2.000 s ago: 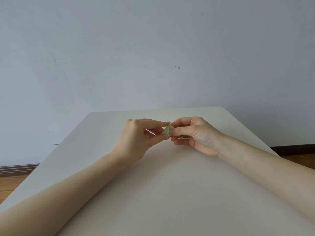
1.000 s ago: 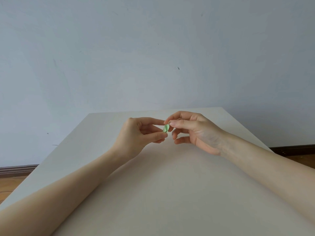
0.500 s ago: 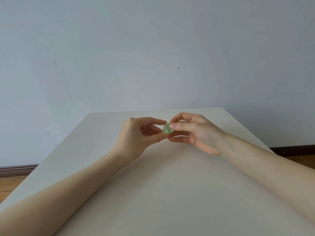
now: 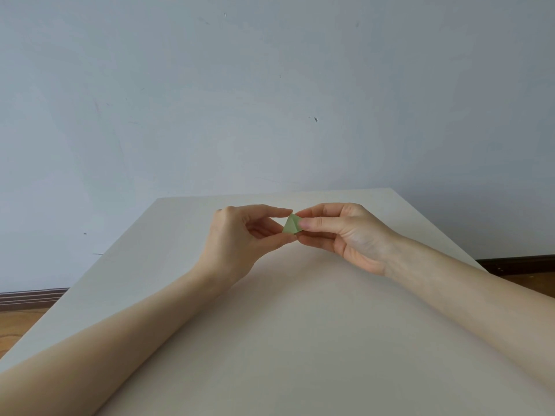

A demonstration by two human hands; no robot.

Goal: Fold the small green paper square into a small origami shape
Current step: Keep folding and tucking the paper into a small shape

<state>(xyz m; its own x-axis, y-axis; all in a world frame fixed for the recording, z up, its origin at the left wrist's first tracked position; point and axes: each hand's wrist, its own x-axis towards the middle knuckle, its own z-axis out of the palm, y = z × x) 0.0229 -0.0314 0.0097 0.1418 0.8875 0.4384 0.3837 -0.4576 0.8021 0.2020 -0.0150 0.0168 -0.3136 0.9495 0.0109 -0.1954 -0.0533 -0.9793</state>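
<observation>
Paper: the green paper is already folded down to a small pointed piece with a crease line across its face. It is held in the air above the far middle of the table, between the two hands, touching neither the table nor anything else.

Left hand: the left hand pinches the paper's left side, forefinger on the top point and thumb under the lower edge; the other fingers are curled behind.

Right hand: the right hand pinches the paper's right side, thumb on the near face and fingers behind it.

Step in hand: by my judgement, a late fold. The piece is already compact, and both pinches look set to shape or sharpen a crease rather than start a new layout. Exactly which fold cannot be told at this size.

Next move: probably pressing the crease flat or turning a flap. That calls for one hand to keep a firm hold while the other slides along the edge.

Risk: the piece is tiny, so it could slip from the fingertips or take a skewed crease.

Surroundings: a pale wall beyond the table.
</observation>
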